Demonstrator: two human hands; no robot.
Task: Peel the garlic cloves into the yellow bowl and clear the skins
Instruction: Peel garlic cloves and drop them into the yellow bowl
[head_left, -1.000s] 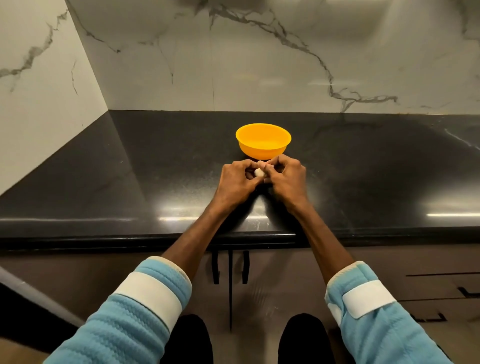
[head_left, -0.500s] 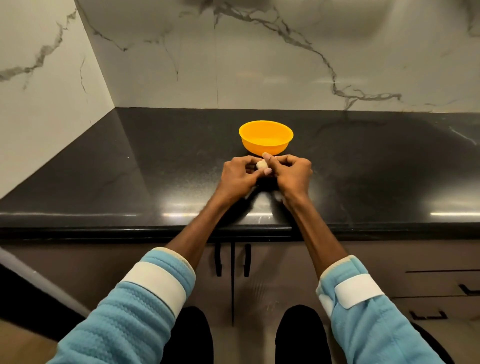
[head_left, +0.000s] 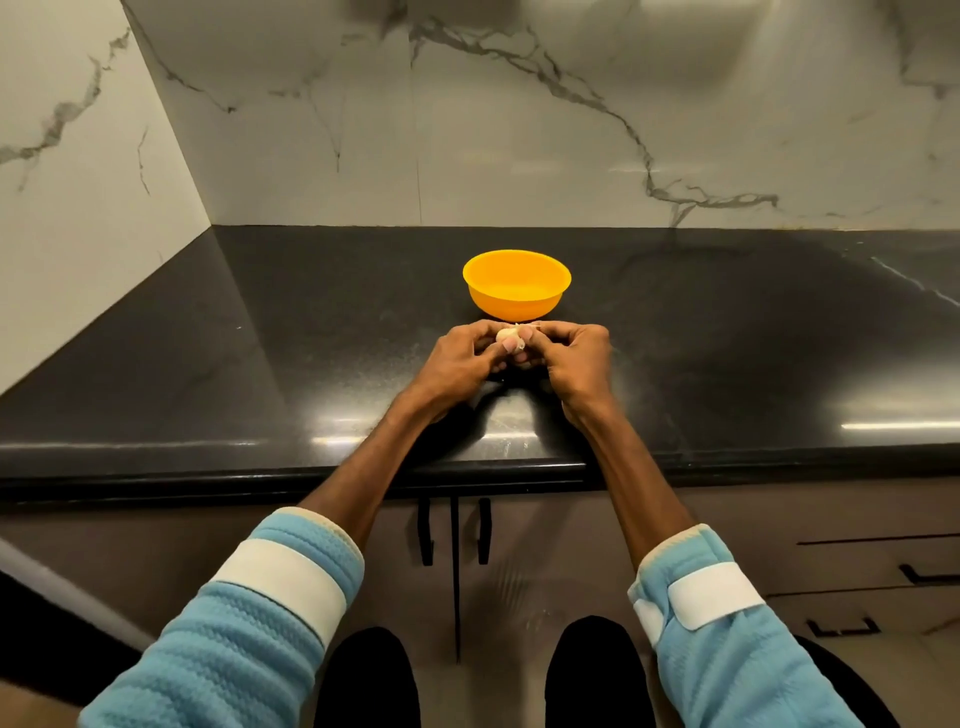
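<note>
A pale garlic clove (head_left: 506, 335) sits between my two hands, just in front of the yellow bowl (head_left: 517, 285). My left hand (head_left: 462, 360) pinches the clove from the left with curled fingers. From the right, my right hand (head_left: 574, 358) grips it too, thumb on top of the clove. Both hands hover low over the black counter (head_left: 260, 364), a short way nearer to me than the bowl. The bowl's inside looks bare from this angle. Most of the clove is hidden by my fingers.
Marble walls close the counter at the back and on the left. Below the counter's front edge are cabinet doors with black handles (head_left: 454, 530) and drawers (head_left: 878, 566) on the right. Broad stretches of dark counter lie on both sides of the bowl.
Both hands keep working the clove in the same spot; the fingers have shifted slightly around it. The camera has tilted a little.
</note>
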